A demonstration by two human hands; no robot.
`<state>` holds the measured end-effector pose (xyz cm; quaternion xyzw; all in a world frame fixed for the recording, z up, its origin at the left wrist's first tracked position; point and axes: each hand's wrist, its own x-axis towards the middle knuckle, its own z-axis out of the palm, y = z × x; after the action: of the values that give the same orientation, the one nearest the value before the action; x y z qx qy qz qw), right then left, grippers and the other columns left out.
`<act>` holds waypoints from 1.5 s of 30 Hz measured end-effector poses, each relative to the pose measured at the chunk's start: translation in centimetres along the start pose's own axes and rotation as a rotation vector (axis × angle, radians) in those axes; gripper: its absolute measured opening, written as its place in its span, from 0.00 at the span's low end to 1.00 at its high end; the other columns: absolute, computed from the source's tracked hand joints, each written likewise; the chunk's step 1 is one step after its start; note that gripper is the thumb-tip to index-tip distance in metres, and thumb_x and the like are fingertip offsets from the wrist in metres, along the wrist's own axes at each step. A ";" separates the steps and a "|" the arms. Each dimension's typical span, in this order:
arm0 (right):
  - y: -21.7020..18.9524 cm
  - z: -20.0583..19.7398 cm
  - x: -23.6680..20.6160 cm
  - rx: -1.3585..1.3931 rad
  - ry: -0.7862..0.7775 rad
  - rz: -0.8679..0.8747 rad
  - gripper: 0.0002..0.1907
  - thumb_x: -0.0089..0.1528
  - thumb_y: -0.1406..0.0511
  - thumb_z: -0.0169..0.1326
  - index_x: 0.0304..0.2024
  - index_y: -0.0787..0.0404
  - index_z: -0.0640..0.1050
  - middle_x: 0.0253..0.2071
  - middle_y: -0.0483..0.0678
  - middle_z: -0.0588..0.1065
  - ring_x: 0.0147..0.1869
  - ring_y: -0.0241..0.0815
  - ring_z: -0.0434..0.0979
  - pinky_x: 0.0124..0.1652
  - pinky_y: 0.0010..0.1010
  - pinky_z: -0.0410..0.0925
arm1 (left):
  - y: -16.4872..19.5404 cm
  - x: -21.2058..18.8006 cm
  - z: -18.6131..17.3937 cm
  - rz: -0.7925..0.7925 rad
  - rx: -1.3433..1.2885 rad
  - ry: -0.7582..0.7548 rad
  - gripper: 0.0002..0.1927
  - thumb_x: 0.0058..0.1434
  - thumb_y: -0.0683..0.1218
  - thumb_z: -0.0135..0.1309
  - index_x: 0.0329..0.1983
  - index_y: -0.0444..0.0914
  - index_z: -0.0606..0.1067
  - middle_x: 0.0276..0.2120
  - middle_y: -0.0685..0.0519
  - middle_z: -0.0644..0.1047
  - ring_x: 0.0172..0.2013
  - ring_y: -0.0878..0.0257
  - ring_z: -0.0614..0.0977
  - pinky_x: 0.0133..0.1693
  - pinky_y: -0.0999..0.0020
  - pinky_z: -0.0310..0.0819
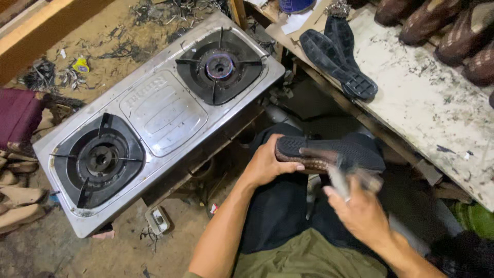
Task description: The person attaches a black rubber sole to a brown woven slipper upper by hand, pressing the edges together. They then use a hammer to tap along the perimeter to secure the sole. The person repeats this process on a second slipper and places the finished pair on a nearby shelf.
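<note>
Two hands are working over the person's lap, just this side of the gas stove (154,123). The right hand (363,211) is sitting nearest the body, its fingers curled round a thin tool (339,180) that is blurring too much to name; the tool is reaching up to the underside of the shoe (329,154). The left hand (267,164) is gripping that shoe by its heel end, fingers wrapped over the top and thumb lying along the woven side. The shoe is lying sole-up across the knees, to the right of the stove's front corner, its dark ribbed sole facing the ceiling.

Beyond the hands, the two-burner steel stove is standing at a slant on the floor, one burner (100,159) near the person and the other burner (220,66) farther off, showing a faint ring of blue. To the right of the stove a scuffed white workbench (427,98) is carrying two loose dark soles (337,56), overlapping each other near its far edge. Further back on that bench, a row of brown woven shoes (437,20) is lining up along the top corner. Black scraps (164,13) are littering the ground behind the stove.
</note>
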<state>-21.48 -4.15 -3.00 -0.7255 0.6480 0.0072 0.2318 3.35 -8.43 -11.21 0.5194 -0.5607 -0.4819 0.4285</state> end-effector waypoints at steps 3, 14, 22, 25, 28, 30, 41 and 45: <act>3.6 -0.5 -1.1 0.500 0.031 0.059 0.19 0.60 0.64 0.62 0.52 0.60 0.78 0.26 0.53 0.76 0.27 0.48 0.78 0.31 0.38 0.73 | 0.2 0.0 0.2 -0.010 0.088 0.023 0.43 0.43 0.56 0.74 0.60 0.35 0.70 0.46 0.48 0.82 0.49 0.60 0.83 0.53 0.64 0.76; 1.0 -1.8 -2.0 -0.109 0.031 -0.042 0.27 0.63 0.51 0.61 0.59 0.59 0.77 0.28 0.55 0.81 0.36 0.49 0.83 0.33 0.34 0.74 | 1.0 -0.5 0.6 -0.100 0.061 0.009 0.45 0.41 0.58 0.72 0.60 0.35 0.69 0.44 0.45 0.82 0.47 0.56 0.84 0.52 0.63 0.77; 7.4 -4.6 -5.8 1.030 0.523 -0.723 0.20 0.58 0.55 0.64 0.43 0.64 0.79 0.31 0.59 0.79 0.34 0.53 0.81 0.32 0.37 0.72 | 1.0 -0.4 1.0 -0.023 0.128 0.025 0.43 0.44 0.58 0.72 0.59 0.34 0.70 0.46 0.47 0.82 0.50 0.58 0.83 0.53 0.63 0.75; 6.0 -3.9 -5.1 1.172 0.524 -0.884 0.19 0.59 0.53 0.65 0.38 0.62 0.80 0.31 0.61 0.78 0.36 0.57 0.81 0.34 0.41 0.72 | 1.0 -0.8 1.1 -0.002 0.057 0.012 0.42 0.44 0.58 0.72 0.58 0.34 0.70 0.46 0.47 0.82 0.50 0.58 0.83 0.53 0.63 0.76; 4.3 -1.2 -3.4 -0.020 0.241 -0.173 0.20 0.61 0.51 0.66 0.33 0.61 0.80 0.31 0.63 0.78 0.39 0.62 0.80 0.35 0.45 0.72 | 1.3 -1.2 0.9 -0.057 0.084 0.007 0.41 0.44 0.57 0.72 0.58 0.35 0.70 0.46 0.47 0.82 0.50 0.59 0.83 0.53 0.64 0.75; 5.2 -0.1 -3.3 0.138 0.351 -0.306 0.23 0.59 0.55 0.63 0.48 0.65 0.78 0.27 0.60 0.77 0.33 0.61 0.80 0.30 0.43 0.71 | 1.7 -1.4 0.7 -0.036 0.075 -0.022 0.41 0.44 0.56 0.72 0.58 0.34 0.69 0.46 0.47 0.82 0.50 0.59 0.83 0.54 0.64 0.74; 18.8 -5.7 -4.3 0.081 0.704 -0.107 0.24 0.62 0.62 0.65 0.55 0.70 0.76 0.34 0.61 0.78 0.33 0.53 0.79 0.34 0.36 0.70 | 3.2 -0.9 1.2 -0.271 -0.157 -0.031 0.36 0.46 0.51 0.70 0.55 0.36 0.68 0.32 0.53 0.76 0.26 0.66 0.75 0.27 0.68 0.72; 29.1 -3.8 -2.6 0.188 0.716 -0.069 0.22 0.69 0.63 0.62 0.60 0.69 0.74 0.42 0.59 0.78 0.39 0.50 0.79 0.38 0.31 0.71 | 3.0 -1.6 1.7 -0.151 -0.083 0.005 0.36 0.47 0.50 0.70 0.56 0.34 0.70 0.41 0.51 0.79 0.39 0.65 0.79 0.43 0.68 0.74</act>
<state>-50.41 -4.61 -8.29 -0.6790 0.6610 -0.3145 0.0563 1.30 -6.73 -8.54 0.5433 -0.4985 -0.5342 0.4134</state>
